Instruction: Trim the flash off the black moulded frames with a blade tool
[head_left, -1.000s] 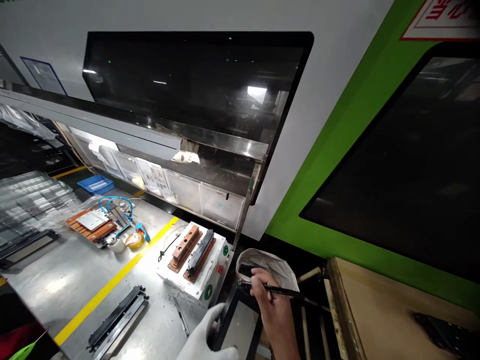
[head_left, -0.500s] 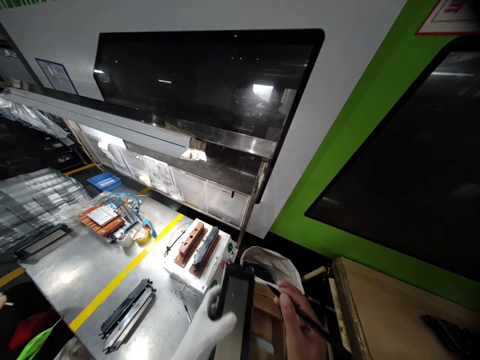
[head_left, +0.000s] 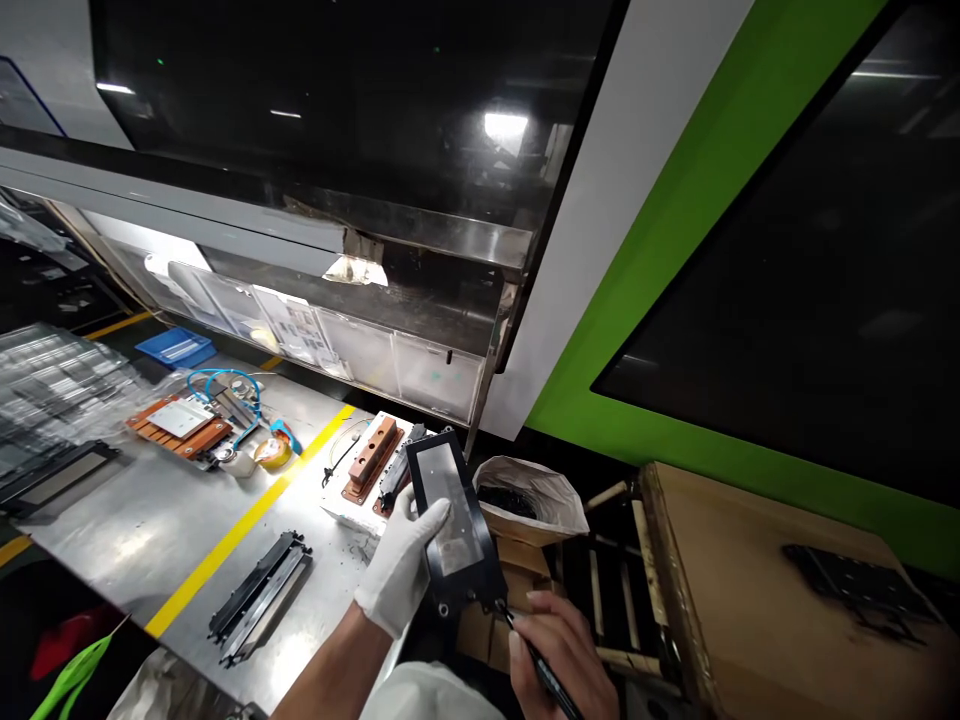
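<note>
My left hand (head_left: 397,563), in a white glove, holds a long black frame part with a grey panel (head_left: 452,517), raised and tilted over the table's right edge. My bare right hand (head_left: 564,660) grips a thin dark pen-like tool (head_left: 538,662) whose tip touches the lower end of that part. Just behind the part stands a white fixture box (head_left: 352,500) carrying a copper block (head_left: 370,455) and a black bar.
A bag-lined bin (head_left: 529,497) sits right of the fixture. Another black frame (head_left: 260,597) lies on the steel table (head_left: 150,540) near a yellow line. A copper plate with blue hose (head_left: 184,425), tape rolls, plastic trays and a wooden crate (head_left: 757,600) surround the spot.
The left hand lifted the black part higher and turned its grey face toward me. The right hand moved down below it, bringing the tool tip to its lower end. The view dropped.
</note>
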